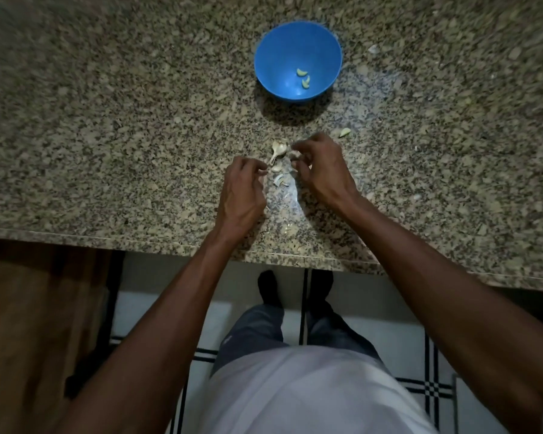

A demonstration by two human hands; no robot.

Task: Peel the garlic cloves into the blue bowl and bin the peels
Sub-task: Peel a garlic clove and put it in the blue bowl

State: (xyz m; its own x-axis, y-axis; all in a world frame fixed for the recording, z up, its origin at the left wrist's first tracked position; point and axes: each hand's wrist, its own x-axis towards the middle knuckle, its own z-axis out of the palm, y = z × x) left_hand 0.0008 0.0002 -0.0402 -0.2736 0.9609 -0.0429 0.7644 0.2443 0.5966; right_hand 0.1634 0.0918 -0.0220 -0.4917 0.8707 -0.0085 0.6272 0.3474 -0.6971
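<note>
Head view: speckled granite counter [107,136], tiled floor [373,333]

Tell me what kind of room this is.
Likely a home kitchen: a speckled granite countertop, a blue bowl holding peeled garlic cloves, and a tiled floor below.

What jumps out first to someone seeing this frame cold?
The blue bowl on the speckled granite counter, far side from the person, with two peeled cloves in it. Nearer the counter's edge, the left hand and right hand work with curled fingers over a small heap of garlic skins and a stem; what each pinches is too small to tell. One loose clove lies just right of the right hand.
</note>
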